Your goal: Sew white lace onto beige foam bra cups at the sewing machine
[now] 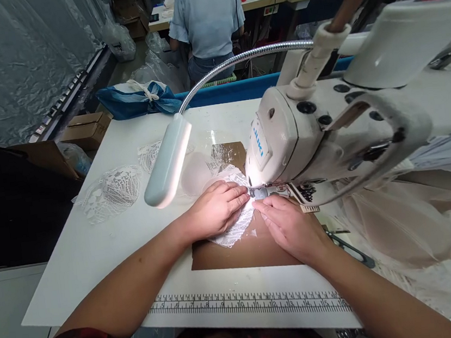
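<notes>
A piece of white lace fabric (237, 232) lies on the brown plate (220, 256) under the head of a white sewing machine (272, 130). My left hand (217, 207) rests flat on the lace, its fingers stretched toward the presser foot (252, 192). Just right of the foot, my right hand (287, 224) has its thumb and fingers pinched together at the lace's right edge. What lies between those fingertips is too small to make out, though they touch the fabric's border. The needle itself is hidden by the machine head.
A lamp (169, 162) on a bendy metal neck hangs over the table's left part. Lace cups (119, 187) lie at the left. Scissors (352, 249) and a heap of sheer fabric (405, 223) are on the right. A person in light blue (211, 17) sits beyond the table.
</notes>
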A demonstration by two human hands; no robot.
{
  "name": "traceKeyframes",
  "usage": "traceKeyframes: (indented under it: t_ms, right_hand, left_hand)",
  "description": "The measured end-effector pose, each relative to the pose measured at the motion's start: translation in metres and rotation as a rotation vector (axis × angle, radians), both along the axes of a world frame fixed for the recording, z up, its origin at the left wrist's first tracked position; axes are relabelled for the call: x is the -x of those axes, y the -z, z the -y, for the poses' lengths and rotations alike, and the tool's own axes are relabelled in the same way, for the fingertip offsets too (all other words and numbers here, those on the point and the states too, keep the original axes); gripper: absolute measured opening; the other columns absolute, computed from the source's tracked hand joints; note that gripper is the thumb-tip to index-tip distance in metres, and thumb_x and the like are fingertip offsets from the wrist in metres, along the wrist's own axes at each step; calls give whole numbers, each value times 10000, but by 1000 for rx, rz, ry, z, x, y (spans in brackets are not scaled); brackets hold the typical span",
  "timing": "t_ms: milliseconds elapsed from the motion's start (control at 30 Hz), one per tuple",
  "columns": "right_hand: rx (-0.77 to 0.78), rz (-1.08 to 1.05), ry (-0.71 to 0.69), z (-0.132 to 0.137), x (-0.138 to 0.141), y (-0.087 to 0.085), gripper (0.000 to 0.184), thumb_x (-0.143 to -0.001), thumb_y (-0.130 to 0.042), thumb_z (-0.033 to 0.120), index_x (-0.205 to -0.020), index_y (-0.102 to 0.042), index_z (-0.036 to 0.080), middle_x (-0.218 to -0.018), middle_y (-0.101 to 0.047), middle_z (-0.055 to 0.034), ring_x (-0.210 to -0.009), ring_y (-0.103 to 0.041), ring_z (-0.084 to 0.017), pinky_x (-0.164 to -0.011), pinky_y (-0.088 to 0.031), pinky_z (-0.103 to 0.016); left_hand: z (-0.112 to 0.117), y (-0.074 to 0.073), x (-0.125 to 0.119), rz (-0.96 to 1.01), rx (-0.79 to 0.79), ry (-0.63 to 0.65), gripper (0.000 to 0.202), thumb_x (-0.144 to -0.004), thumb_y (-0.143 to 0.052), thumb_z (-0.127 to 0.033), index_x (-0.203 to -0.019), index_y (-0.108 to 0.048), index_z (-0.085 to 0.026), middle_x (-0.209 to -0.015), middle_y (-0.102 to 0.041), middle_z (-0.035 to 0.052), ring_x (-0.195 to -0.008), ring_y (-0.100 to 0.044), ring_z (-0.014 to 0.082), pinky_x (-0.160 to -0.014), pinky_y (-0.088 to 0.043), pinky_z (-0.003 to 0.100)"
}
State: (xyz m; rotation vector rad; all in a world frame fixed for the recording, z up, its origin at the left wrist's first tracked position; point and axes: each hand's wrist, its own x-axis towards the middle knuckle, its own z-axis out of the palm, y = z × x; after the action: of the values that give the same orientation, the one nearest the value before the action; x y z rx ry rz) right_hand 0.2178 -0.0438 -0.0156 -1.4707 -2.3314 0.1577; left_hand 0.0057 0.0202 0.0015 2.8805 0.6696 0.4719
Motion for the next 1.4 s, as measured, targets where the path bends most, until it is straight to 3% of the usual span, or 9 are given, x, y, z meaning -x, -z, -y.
traceKeyframes:
  t_ms: [267,500,700,1000,1400]
  right_hand:
    - [21,12,20,-1,4,-6,413,-875,-391,108,-1170,-668,189,-934,-696,-92,-847,-622,-193,-778,-494,-291]
    - [3,-13,53,1,0,-4,372,-874,-426,157,-1142,-670,239,-938,-704,-63,-872,-621,-199,-760,-489,-291]
    - [-49,19,-32,4,0,-2,407,-831,-457,101,-1164,-660,214,-1070,-696,-53,-941,-610,-191,-803,-471,-282]
    - [-61,173,27,6,7,-7,392,-818,-439,72,-1077,-688,228,-852,-678,-41,-745,-575,-176,-573,-371,-278]
    - [9,231,138,6,11,-17,369,-830,-459,110,-1097,-668,258,-843,-681,-39,-715,-570,-184,-519,-310,-290]
  left_hand:
    - [1,-1,3,-69,-28,-83,354,-963,-405,-275,-1238,-569,-124,-1234,-596,154,-1129,-512,290,-957,-420,464]
    - [4,-3,9,-68,-13,46,371,-945,-437,-338,-1229,-573,-141,-1326,-530,155,-1184,-464,297,-989,-390,465]
    - [7,-3,6,-77,21,111,386,-958,-419,-329,-1257,-546,-121,-1310,-560,141,-1176,-496,275,-1000,-380,444]
    - [11,-9,5,-106,59,70,362,-955,-427,-272,-1263,-550,-127,-1311,-575,125,-1153,-515,259,-952,-411,418]
    - [13,-6,-3,-149,5,-39,439,-931,-444,-358,-1284,-545,-116,-1359,-528,140,-1141,-478,295,-921,-375,438]
